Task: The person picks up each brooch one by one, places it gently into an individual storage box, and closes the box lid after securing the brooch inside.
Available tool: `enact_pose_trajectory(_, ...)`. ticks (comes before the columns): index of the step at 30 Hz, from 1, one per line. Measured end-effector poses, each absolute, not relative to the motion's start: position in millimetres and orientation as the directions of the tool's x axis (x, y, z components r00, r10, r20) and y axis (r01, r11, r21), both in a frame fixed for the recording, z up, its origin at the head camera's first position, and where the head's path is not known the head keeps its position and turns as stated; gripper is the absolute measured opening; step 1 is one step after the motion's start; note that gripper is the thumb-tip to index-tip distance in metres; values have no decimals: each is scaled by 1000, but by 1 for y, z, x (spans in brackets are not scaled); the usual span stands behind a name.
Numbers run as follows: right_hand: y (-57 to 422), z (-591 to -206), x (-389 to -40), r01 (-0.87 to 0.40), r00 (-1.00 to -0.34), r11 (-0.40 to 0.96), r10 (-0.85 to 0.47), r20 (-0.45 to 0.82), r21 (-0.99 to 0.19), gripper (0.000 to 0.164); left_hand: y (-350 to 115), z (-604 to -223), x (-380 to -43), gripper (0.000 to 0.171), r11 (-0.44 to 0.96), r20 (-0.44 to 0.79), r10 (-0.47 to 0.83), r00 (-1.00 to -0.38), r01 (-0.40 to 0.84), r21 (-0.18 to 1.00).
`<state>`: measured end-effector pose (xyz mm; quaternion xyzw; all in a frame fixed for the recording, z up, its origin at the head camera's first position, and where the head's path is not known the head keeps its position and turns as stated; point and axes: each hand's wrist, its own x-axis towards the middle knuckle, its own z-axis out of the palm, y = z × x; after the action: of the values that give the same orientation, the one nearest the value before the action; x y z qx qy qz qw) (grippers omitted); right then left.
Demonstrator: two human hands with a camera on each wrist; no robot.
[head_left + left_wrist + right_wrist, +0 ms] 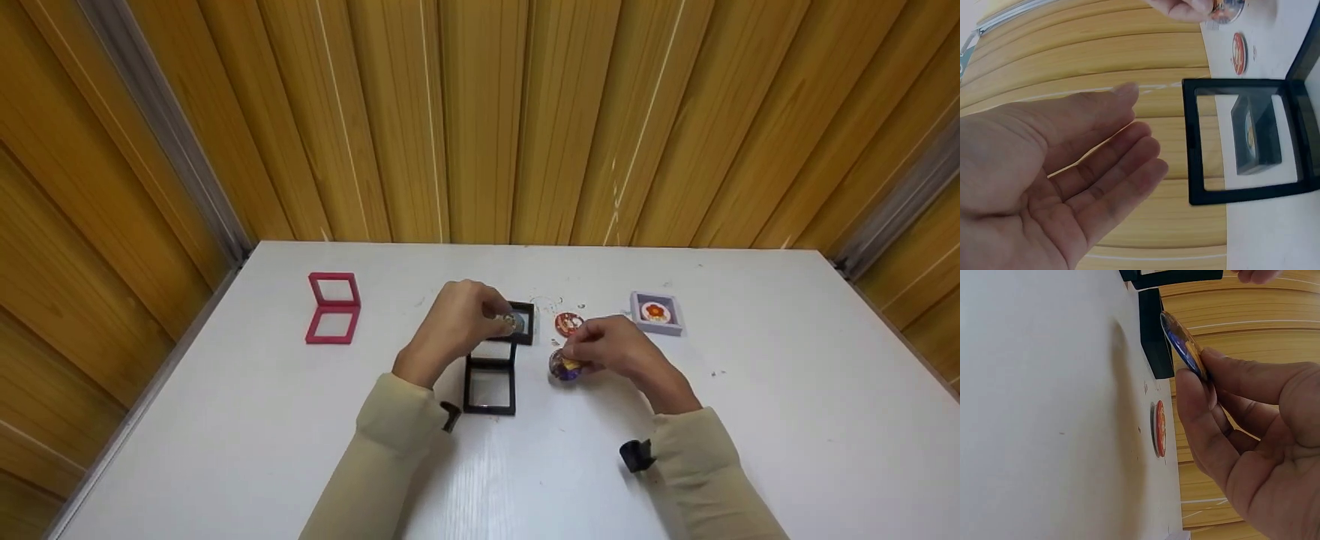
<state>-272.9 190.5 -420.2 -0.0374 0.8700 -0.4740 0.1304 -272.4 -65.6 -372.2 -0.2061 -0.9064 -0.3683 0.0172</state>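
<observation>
My right hand (pixel 619 346) pinches a round, glossy purple and orange pin badge (pixel 1180 340) between thumb and fingers, held above the table in the right wrist view. The left hand (pixel 1100 163) hangs with relaxed, slightly bent fingers, and nothing is in it. In the head view it hovers over a small black box (pixel 530 324) with a round badge (pixel 513 322) inside. Nearer my body, a black display frame (pixel 490 410) stands unfolded, one half upright. Through its clear pane, the black box shows in the left wrist view.
A red round badge (pixel 569 324) lies on the white table (pixel 555 465) beyond my right hand. To the right is a pale lilac box (pixel 673 328) holding a flower badge (pixel 655 312). An unfolded pink frame (pixel 330 340) stands far left. Corrugated wood-look panels (pixel 480 120) rise behind.
</observation>
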Motion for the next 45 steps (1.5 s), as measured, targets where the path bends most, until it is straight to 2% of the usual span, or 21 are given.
enact_pose_trajectory(19, 181, -421, -271, 60, -961, 526, -201, -193, -848, 6, -91, -378, -276, 24, 678, 4, 310, -951, 224, 700)
enact_pose_trajectory(45, 163, -429, -269, -14, -950, 473, -280, -135, -881, 4, -83, -387, -280, 8, 673, 60, 354, -933, 298, 677)
